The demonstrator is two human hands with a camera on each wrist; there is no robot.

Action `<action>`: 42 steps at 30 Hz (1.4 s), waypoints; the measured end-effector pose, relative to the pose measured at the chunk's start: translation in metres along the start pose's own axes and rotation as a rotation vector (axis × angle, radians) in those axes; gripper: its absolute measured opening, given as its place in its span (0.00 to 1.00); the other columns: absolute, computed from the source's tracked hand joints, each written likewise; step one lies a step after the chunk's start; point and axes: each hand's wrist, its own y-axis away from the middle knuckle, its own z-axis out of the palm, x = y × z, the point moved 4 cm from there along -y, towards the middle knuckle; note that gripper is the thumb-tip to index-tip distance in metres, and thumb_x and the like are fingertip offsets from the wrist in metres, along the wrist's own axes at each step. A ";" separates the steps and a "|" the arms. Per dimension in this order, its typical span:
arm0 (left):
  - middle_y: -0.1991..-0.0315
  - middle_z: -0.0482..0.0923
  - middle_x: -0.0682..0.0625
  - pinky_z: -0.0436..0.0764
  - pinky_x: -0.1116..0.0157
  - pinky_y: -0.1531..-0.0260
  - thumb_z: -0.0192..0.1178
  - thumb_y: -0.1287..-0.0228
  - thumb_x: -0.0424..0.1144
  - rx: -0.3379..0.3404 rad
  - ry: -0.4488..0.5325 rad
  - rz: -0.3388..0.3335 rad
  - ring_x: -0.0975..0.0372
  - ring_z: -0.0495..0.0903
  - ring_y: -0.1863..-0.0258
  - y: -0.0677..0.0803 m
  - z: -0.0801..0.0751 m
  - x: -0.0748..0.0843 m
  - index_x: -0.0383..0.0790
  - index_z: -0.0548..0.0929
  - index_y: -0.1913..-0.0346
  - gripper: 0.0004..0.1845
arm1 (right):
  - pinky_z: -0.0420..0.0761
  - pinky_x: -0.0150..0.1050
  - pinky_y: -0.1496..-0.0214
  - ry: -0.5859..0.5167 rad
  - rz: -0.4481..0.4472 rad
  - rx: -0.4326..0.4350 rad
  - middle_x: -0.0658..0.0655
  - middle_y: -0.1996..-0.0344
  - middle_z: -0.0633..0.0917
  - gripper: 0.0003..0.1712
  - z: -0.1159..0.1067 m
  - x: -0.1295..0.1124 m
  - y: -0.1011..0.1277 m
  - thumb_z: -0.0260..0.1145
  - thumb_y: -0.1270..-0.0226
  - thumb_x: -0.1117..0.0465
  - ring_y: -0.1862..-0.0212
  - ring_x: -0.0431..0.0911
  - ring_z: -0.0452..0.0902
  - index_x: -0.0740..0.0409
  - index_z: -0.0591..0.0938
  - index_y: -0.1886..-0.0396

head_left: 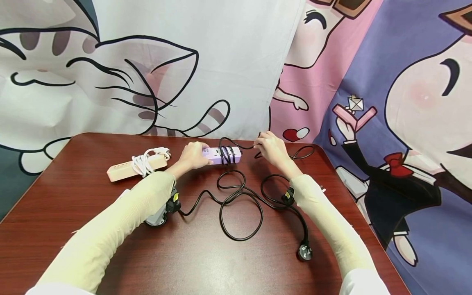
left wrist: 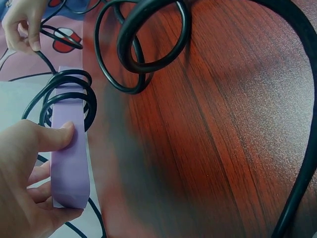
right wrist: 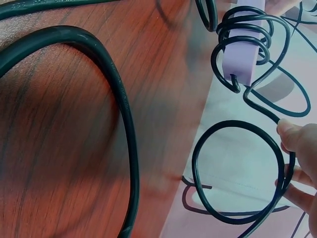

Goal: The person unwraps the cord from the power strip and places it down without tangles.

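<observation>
Head view: left hand (head_left: 191, 156) grips lilac plastic power strip (head_left: 222, 155); right hand (head_left: 270, 146) pinches black rubber cord (head_left: 239, 196). Few turns wound; most cord, plug (head_left: 305, 251) loose on surface (head_left: 206, 254).

Strip (head_left: 221, 155) at table (head_left: 73, 213) rear centre, second strip (head_left: 125, 169) left, plug (head_left: 305, 252) front right.

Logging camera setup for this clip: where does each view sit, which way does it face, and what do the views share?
Head: worn on the head, looking forward and down at the table; both sleeves and both hands show.
Left wrist: looks along the left hand gripping the purple power strip.
Right wrist: looks along the right hand pinching the black cord.
Shared: all three show strip and cord.
</observation>
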 end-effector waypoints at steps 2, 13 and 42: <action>0.56 0.84 0.37 0.77 0.54 0.59 0.72 0.53 0.43 0.002 -0.003 -0.002 0.48 0.81 0.60 0.000 -0.001 -0.001 0.35 0.81 0.47 0.28 | 0.79 0.42 0.66 -0.001 -0.001 0.007 0.51 0.71 0.82 0.03 -0.001 0.000 0.001 0.70 0.42 0.59 0.61 0.48 0.76 0.53 0.88 0.71; 0.55 0.83 0.37 0.76 0.54 0.58 0.73 0.53 0.43 0.019 0.001 -0.012 0.47 0.80 0.60 0.003 -0.003 -0.004 0.34 0.81 0.46 0.29 | 0.78 0.42 0.67 0.014 -0.017 0.021 0.50 0.71 0.82 0.03 -0.005 0.000 0.008 0.70 0.41 0.59 0.64 0.48 0.75 0.52 0.88 0.70; 0.54 0.83 0.37 0.77 0.54 0.58 0.72 0.53 0.43 0.054 0.002 -0.030 0.48 0.81 0.59 0.004 -0.006 -0.008 0.33 0.81 0.46 0.30 | 0.78 0.41 0.66 0.030 -0.044 0.014 0.51 0.69 0.85 0.03 -0.011 0.010 0.030 0.71 0.43 0.60 0.65 0.47 0.75 0.54 0.88 0.70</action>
